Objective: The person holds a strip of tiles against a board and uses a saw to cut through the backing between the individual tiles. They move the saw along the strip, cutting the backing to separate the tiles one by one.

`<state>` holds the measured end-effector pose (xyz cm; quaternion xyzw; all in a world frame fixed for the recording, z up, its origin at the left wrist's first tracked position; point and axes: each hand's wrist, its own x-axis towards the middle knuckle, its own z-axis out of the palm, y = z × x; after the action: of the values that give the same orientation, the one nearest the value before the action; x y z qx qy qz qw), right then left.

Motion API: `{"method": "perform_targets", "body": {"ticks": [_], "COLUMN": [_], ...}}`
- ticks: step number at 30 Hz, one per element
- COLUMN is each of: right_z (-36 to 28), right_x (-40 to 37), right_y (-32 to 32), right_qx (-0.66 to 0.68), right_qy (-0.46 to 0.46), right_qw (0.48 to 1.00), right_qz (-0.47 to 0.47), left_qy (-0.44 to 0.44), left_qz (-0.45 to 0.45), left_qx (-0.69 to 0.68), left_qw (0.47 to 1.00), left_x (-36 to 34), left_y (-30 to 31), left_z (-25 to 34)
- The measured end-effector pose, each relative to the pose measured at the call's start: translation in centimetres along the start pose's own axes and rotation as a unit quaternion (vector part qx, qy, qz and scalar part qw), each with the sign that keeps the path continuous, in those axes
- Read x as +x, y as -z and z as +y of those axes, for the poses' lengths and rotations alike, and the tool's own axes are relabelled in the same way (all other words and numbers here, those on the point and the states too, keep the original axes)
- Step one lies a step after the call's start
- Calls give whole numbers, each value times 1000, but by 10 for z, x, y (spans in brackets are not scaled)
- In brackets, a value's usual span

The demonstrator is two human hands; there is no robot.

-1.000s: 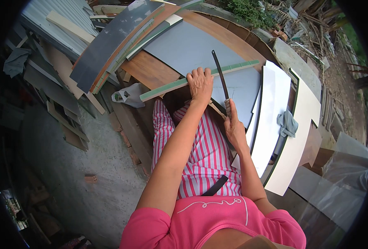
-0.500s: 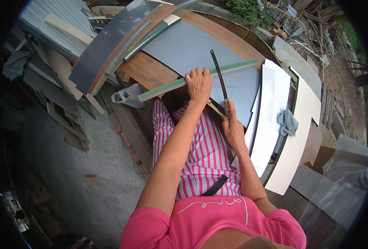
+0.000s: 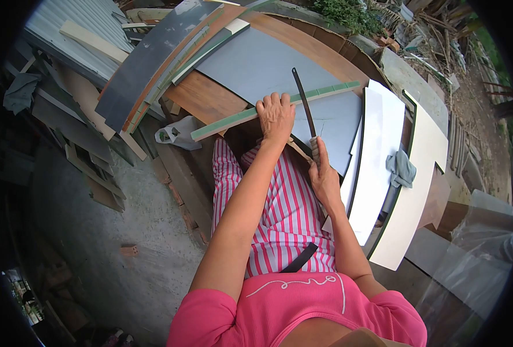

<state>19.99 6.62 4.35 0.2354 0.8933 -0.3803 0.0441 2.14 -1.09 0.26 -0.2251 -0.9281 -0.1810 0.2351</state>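
My left hand point(image 3: 276, 118) is closed over a long, narrow strip point(image 3: 227, 123), pale on its side and green on top, with notches across the green. The strip lies slantwise over a grey-blue sheet point(image 3: 250, 61). My right hand point(image 3: 324, 176) grips the wrapped handle of a hacksaw blade point(image 3: 304, 104), a thin dark blade with a hole near its tip. Pointing away from me, the blade crosses the strip in this view, to the right of my left hand. Under the hands, part of a light wooden piece point(image 3: 298, 149) shows.
White panels point(image 3: 378, 168) lie at the right, with a grey-blue cloth point(image 3: 401, 169) on them. Dark curved boards point(image 3: 152, 63) are stacked at the left. A white plastic bag point(image 3: 179, 134) sits beside my legs. A brick point(image 3: 129, 250) rests on the concrete floor.
Both hands keep their holds. The blade and the strip have shifted only very slightly up and to the left in view.
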Motion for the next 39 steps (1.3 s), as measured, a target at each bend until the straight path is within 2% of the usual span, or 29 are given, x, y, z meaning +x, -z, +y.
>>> {"method": "perform_targets", "body": {"ticks": [7, 31, 34, 36, 39], "right_z": [3, 0, 3, -2, -1], "right_x": [1, -1, -1, -2, -1], "right_y": [-3, -1, -3, 1, 0], "right_qx": [1, 11, -11, 12, 13], "right_qy": [-4, -13, 38, -15, -16], "right_qw": [1000, 1000, 998, 1000, 1000], "right_qz": [4, -1, 38, 0, -2], "left_qy": [-8, -7, -8, -8, -8], "left_qz": [25, 24, 25, 27, 29], "left_qx": [-12, -10, -10, -11, -12], "left_qw": [1000, 1000, 1000, 1000, 999], "left_x": [0, 0, 0, 0, 0], "left_y": [1, 1, 2, 1, 1], "left_z": [0, 0, 0, 0, -1]}}
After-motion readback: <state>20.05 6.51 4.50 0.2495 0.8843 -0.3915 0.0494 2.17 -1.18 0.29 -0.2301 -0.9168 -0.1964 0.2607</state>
